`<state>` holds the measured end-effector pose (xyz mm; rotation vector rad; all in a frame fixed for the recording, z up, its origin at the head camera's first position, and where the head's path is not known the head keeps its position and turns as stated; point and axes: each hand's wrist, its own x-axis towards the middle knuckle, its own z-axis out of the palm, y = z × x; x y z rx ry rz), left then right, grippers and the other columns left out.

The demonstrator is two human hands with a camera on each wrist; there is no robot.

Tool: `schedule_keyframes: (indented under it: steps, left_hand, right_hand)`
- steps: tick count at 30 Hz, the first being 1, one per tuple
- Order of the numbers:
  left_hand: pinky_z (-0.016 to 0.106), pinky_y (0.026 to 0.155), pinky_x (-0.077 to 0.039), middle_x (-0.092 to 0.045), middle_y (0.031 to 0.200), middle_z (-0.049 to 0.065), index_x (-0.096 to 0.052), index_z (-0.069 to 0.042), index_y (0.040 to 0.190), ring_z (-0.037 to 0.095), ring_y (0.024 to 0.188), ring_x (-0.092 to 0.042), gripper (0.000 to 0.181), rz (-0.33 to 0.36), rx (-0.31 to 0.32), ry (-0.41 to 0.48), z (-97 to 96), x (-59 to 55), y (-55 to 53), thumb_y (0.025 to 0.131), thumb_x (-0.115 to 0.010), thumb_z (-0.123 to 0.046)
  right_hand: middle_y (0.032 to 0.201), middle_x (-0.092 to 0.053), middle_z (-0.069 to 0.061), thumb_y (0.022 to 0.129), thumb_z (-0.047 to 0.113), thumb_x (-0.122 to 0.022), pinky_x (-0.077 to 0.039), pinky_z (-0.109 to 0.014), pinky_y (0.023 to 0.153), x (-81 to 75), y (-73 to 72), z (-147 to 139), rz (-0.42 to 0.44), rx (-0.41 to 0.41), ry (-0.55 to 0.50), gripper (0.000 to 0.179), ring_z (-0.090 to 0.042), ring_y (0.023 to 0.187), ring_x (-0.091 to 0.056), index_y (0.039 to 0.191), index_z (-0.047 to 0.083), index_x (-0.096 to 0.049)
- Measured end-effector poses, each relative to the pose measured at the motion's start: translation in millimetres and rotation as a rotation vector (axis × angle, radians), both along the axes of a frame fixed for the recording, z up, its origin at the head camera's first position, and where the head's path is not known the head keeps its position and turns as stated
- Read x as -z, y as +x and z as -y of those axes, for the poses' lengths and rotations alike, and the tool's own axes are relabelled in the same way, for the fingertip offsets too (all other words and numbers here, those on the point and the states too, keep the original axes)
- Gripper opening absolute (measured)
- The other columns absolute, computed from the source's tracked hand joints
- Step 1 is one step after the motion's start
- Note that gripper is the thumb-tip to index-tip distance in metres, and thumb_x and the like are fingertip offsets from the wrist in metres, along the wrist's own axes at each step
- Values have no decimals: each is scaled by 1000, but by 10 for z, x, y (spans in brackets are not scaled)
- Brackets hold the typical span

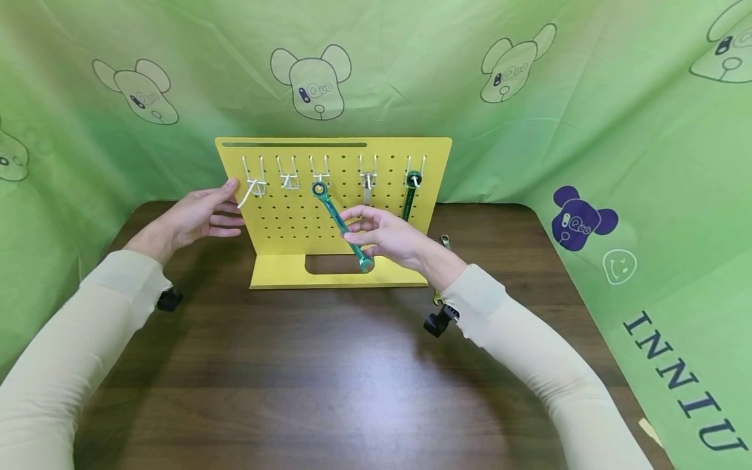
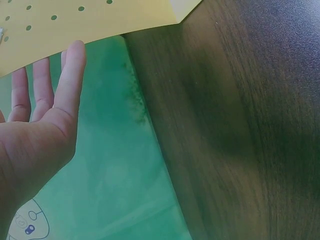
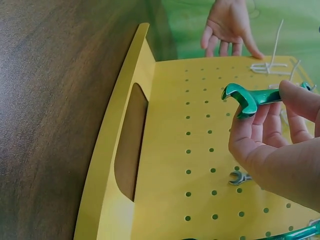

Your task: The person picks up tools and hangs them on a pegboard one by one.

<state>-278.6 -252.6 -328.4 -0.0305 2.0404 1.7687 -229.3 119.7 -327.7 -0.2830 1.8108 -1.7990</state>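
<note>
My right hand (image 1: 390,240) pinches a shiny green combination wrench (image 1: 336,217) between thumb and fingers. The wrench slants, with its ring end up just in front of the third hook (image 1: 320,175) and its open jaw end (image 3: 242,99) low. Whether the ring touches the hook I cannot tell. At the left edge of the yellow pegboard (image 1: 276,264) is my left hand (image 1: 200,214), its fingers extended and fingertips at the edge. In the left wrist view those fingers (image 2: 71,82) reach behind the board.
A silver wrench (image 1: 367,189) hangs on the fourth hook and a dark green wrench (image 1: 409,199) on the rightmost. The two left hooks (image 1: 254,186) bear no wrench. Another wrench (image 1: 445,241) lies on the brown table (image 1: 282,365), partly behind my right forearm. Green cloth (image 1: 399,78) surrounds the table.
</note>
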Motion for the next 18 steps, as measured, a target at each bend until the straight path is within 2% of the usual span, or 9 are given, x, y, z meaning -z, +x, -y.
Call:
schedule_keyframes:
  steps: [7, 11, 15, 18]
  left_hand:
    - [47, 99, -56, -54, 129, 13, -47, -5, 138, 25, 106, -67, 74, -6, 4, -3, 2, -15, 12, 93, -57, -64]
    - [46, 99, -56, -53, 131, 16, -49, -5, 136, 25, 106, -67, 73, -13, 7, -1, 1, -19, 13, 93, -57, -64]
    - [46, 98, -56, -55, 129, 14, -51, -7, 134, 25, 105, -68, 69, -6, 0, 7, 1, -8, 12, 93, -57, -63]
    - [47, 98, -57, -57, 127, 13, -52, -8, 133, 24, 104, -69, 68, 0, -10, 15, 4, 2, 8, 93, -58, -63]
  right_hand:
    - [116, -58, -11, 99, 2, -64, -54, -30, 74, 34, -49, 43, 10, 38, -24, 36, -22, 98, -56, 133, 11, -55]
    - [118, -59, -11, 99, 4, -65, -59, -38, 84, 50, -75, 83, 33, 72, -23, 39, -24, 102, -57, 136, 12, -56]
    - [120, -61, -12, 100, 5, -65, -57, -46, 96, 77, -89, 131, 54, 88, -9, 42, -29, 111, -59, 139, 9, -54]
    - [120, -61, -16, 99, 3, -65, -56, -48, 100, 101, -97, 175, 60, 87, -20, 41, -32, 112, -61, 139, 4, -54]
